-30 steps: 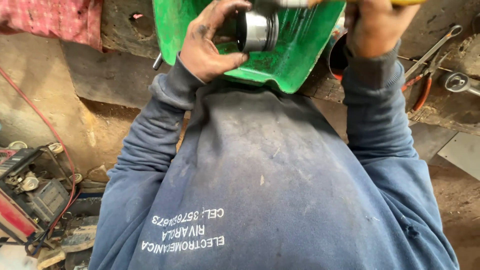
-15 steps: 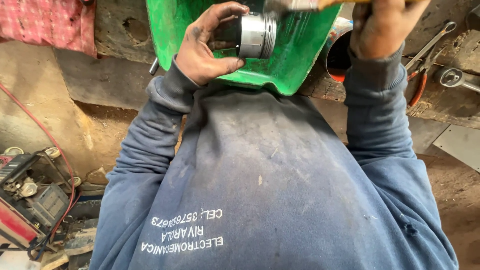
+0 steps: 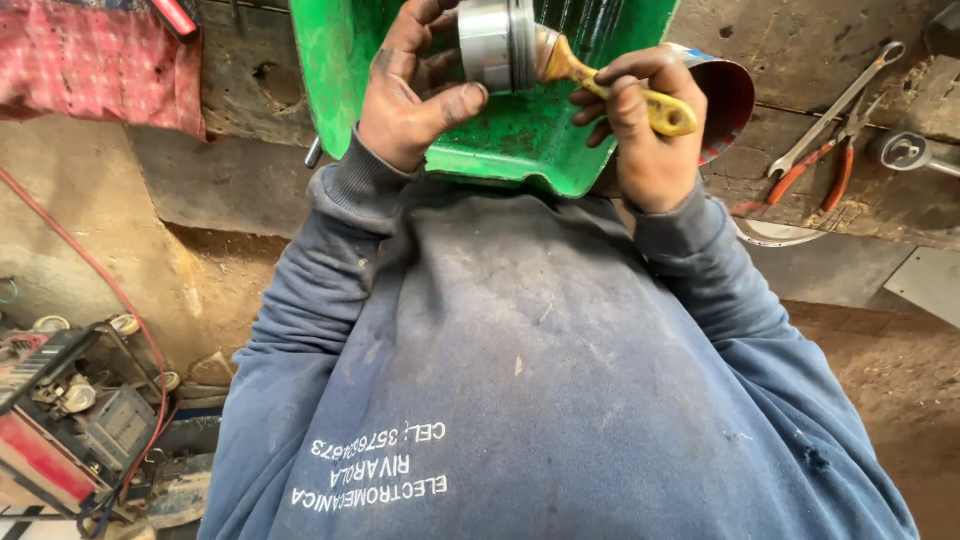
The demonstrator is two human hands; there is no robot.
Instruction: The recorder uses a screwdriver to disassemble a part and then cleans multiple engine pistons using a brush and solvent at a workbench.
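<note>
My left hand (image 3: 410,95) grips a short grey metal cylinder (image 3: 497,45), a piston-like part with grooves round it, over a green plastic tub (image 3: 520,150). My right hand (image 3: 650,125) holds a paintbrush with a yellow handle (image 3: 625,95). Its bristles press against the right end of the cylinder. Both hands are grimy and sit just above the tub's front rim, in front of my blue sweatshirt.
A metal can (image 3: 725,95) stands behind my right hand. A wrench (image 3: 835,105) and orange-handled pliers (image 3: 820,170) lie on the wooden bench at right. A red checked cloth (image 3: 90,60) hangs at top left. A small engine (image 3: 70,420) with a red cable sits on the dirt floor at lower left.
My right hand has come down into view with the brush, whose bristles now touch the cylinder's end. The left hand still holds the cylinder over the tub.
</note>
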